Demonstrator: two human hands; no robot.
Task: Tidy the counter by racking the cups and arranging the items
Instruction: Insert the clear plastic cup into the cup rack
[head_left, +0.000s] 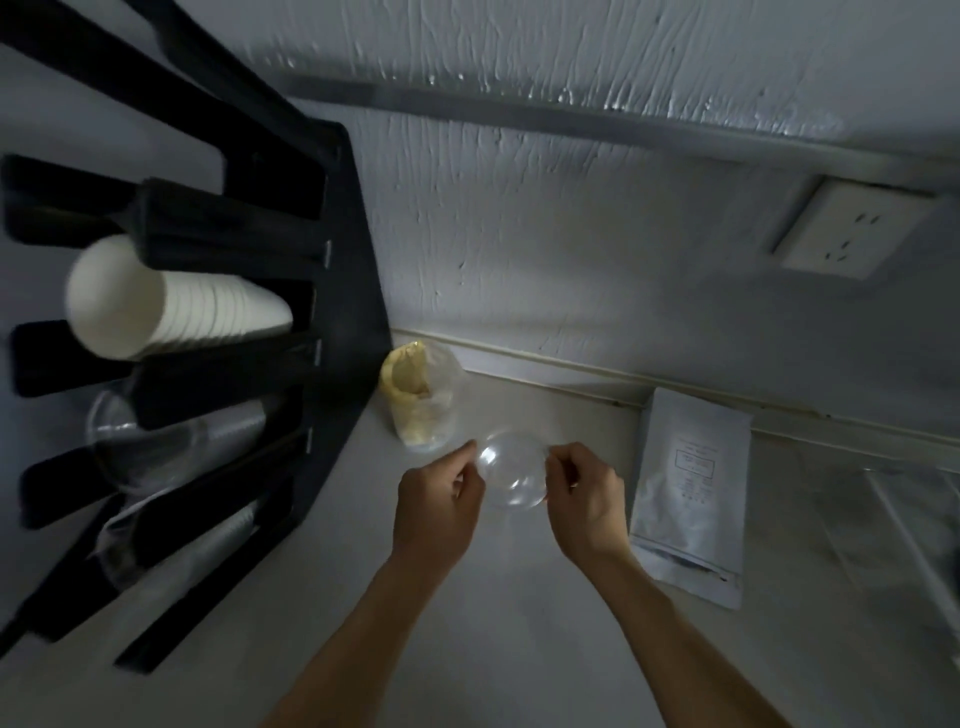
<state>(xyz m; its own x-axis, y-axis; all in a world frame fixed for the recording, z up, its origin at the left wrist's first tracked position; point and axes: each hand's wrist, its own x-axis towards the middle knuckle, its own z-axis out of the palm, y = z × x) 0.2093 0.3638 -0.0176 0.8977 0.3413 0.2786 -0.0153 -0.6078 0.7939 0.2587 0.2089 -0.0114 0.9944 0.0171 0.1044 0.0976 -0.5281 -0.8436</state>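
Left hand (441, 493) and right hand (584, 493) each pinch opposite rims of a clear cup (511, 467) above the bench (519, 623), near its back edge, beside the black rack (322, 312).

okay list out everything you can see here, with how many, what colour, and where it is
Cup rack: one, black, left.
Paper cups: one stack, white, upper rack slot.
Plastic cups: stacks, clear, lower rack slots; number unclear.
Clear cup: one, held between both hands.
Container: one, clear with yellowish contents, counter beside rack.
Pouch: one, pale grey, lying on counter, right.
Wall socket: one, white, upper right.
Counter: one, light.
Left hand, right hand: pinching the cup's sides.
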